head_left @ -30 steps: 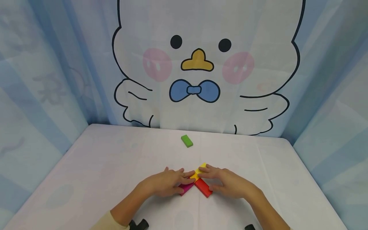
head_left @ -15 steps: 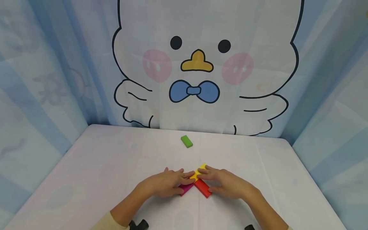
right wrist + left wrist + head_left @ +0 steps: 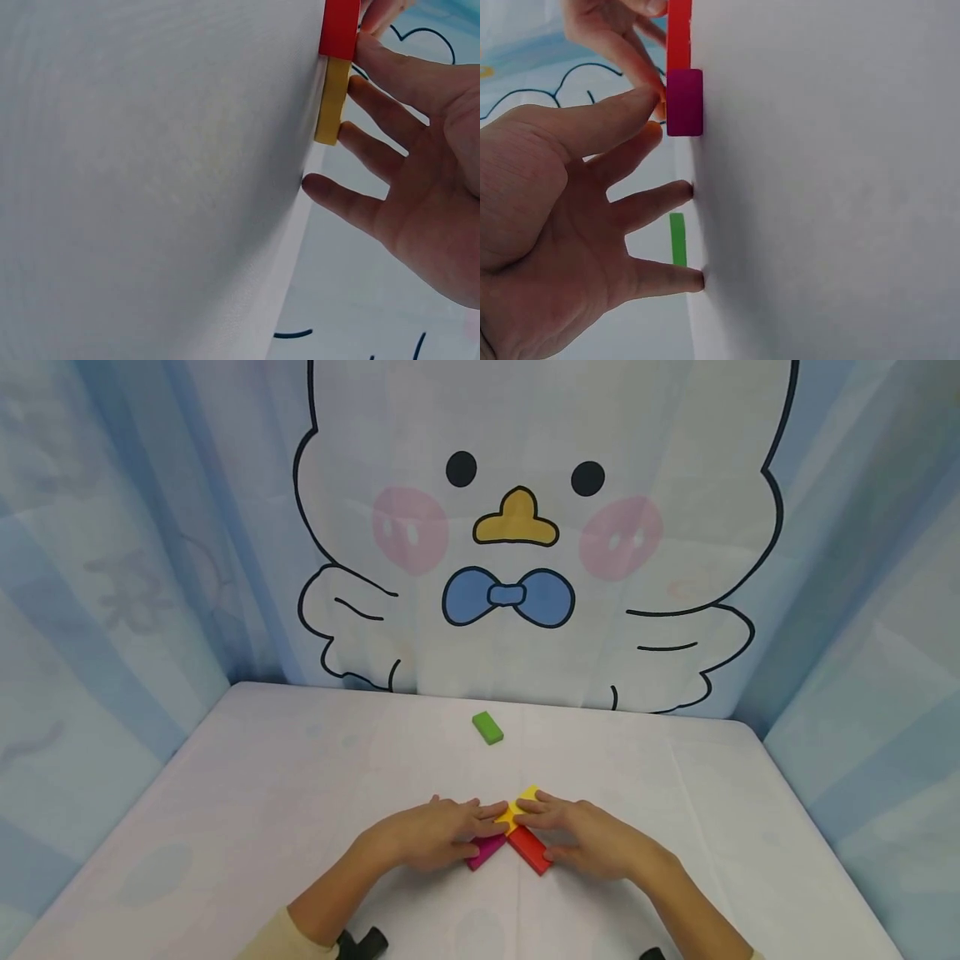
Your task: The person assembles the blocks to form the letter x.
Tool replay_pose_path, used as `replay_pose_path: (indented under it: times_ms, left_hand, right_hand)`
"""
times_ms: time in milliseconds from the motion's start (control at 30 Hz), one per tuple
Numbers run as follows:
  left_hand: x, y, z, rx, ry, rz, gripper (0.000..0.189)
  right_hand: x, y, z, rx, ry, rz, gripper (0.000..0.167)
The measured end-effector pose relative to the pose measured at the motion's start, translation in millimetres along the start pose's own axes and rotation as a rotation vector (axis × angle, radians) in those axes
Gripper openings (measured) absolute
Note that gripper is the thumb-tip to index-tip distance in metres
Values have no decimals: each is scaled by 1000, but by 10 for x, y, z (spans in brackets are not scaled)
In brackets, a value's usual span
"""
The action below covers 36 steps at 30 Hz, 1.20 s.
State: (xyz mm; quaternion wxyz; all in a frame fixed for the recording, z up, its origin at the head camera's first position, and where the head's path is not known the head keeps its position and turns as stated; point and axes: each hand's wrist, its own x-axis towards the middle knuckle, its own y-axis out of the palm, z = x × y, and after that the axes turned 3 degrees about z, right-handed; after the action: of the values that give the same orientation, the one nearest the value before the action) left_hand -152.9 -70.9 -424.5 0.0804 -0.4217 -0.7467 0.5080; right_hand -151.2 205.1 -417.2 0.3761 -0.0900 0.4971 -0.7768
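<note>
Three rectangular blocks lie close together on the table between the hands in the head view: a magenta block (image 3: 489, 852), a yellow block (image 3: 512, 817) and a red block (image 3: 528, 850). My left hand (image 3: 435, 835) rests its thumb on the magenta block, its forefinger reaching to the yellow one; the other fingers (image 3: 656, 206) are spread, tips down on the table. Over the yellow block lie straight fingers of my right hand (image 3: 592, 837), while its thumb (image 3: 390, 64) touches the red block. Fingers hide parts of the magenta and yellow blocks.
A green block (image 3: 488, 727) lies apart, farther back on the white table (image 3: 637, 760). Behind the table hangs a curtain (image 3: 510, 660) printed with a cartoon bird. Black pieces (image 3: 363, 945) show by both wrists at the bottom edge.
The right thumb has slid very slightly left along with the red block. My left thumb has shifted a little, showing more of the magenta block. Otherwise the hands and blocks stay put.
</note>
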Motion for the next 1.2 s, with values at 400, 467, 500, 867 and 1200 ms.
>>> replay_pose_path:
  times_ms: [400,467,500,867,1200]
  left_hand:
    - [28,-177,117,-32,-41,-72,52]
    - [52,-196,148,-28,-47,-93,50]
    - [67,-206,163,-25,-48,-105,49]
    - [272,-322,362,37,-44,-228,35]
    - [543,-525,584,-18,-111,-332,35]
  right_hand:
    - [10,-5,5,-2,11,0,55]
    - [11,-3,6,5,13,0,55]
    - [11,-2,6,9,15,2,55]
    - [21,-2,-3,12,2,1,56]
    - [24,-10,15,27,12,8,53]
